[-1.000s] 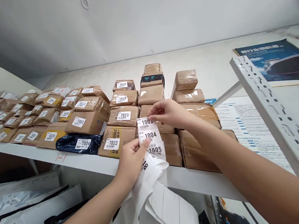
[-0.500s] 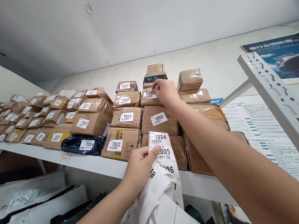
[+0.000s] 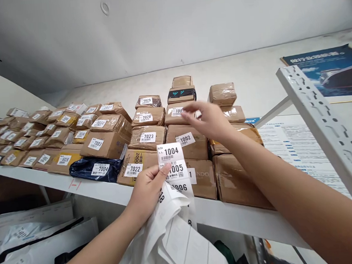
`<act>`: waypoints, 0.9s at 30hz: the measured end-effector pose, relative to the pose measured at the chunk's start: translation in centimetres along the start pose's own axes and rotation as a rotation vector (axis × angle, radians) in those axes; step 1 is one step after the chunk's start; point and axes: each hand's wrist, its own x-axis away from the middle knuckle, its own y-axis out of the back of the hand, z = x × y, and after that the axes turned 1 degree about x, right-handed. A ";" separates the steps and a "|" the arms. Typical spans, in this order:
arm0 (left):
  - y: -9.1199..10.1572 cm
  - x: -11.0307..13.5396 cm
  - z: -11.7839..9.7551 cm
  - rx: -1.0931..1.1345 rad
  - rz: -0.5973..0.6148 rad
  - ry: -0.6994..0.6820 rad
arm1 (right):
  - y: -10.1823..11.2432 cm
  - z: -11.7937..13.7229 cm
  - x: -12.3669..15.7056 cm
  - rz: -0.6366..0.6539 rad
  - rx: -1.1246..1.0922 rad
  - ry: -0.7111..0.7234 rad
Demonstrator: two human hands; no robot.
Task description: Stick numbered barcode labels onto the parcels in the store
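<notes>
From the head camera, the person's left hand (image 3: 145, 190) is closed on a strip of labels (image 3: 172, 164), with the thumb pressed on the strip's left edge just under the top label. That label reads 1004, and 1005 and 1006 follow below it. The rest of the strip hangs down in loose white folds past the front edge of the shelf (image 3: 101, 190). The strip is held up in front of the brown parcels, just right of the parcel marked 7022 (image 3: 138, 156).

The right hand (image 3: 211, 119) is raised higher and further in. Its fingers are loosely spread and it holds nothing. Its fingertips lie just beside a small parcel (image 3: 170, 117) in the middle stack, and the hand partly covers that parcel's white label. Directly below sits the parcel marked 1002 (image 3: 195, 148), and above it is a parcel with a black band (image 3: 181, 94).

To the left, a dark blue bag marked 7004 (image 3: 85, 167) lies at the shelf's front edge, with rows of labelled brown parcels running off behind it. White mail bags (image 3: 35, 238) lie on the level below. At the right, a perforated white upright (image 3: 323, 125) slants across a blue poster (image 3: 331, 71) on the wall.
</notes>
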 end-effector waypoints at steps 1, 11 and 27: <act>0.0 -0.1 -0.1 -0.017 0.006 -0.009 | 0.3 0.5 1.0 0.145 -0.164 -0.013; -1.8 -2.2 -2.1 0.050 -0.033 0.029 | -1.5 1.2 5.2 0.262 -0.603 -0.178; -2.1 -2.7 -2.4 0.122 -0.144 0.024 | -1.9 1.7 6.3 0.094 -0.700 -0.333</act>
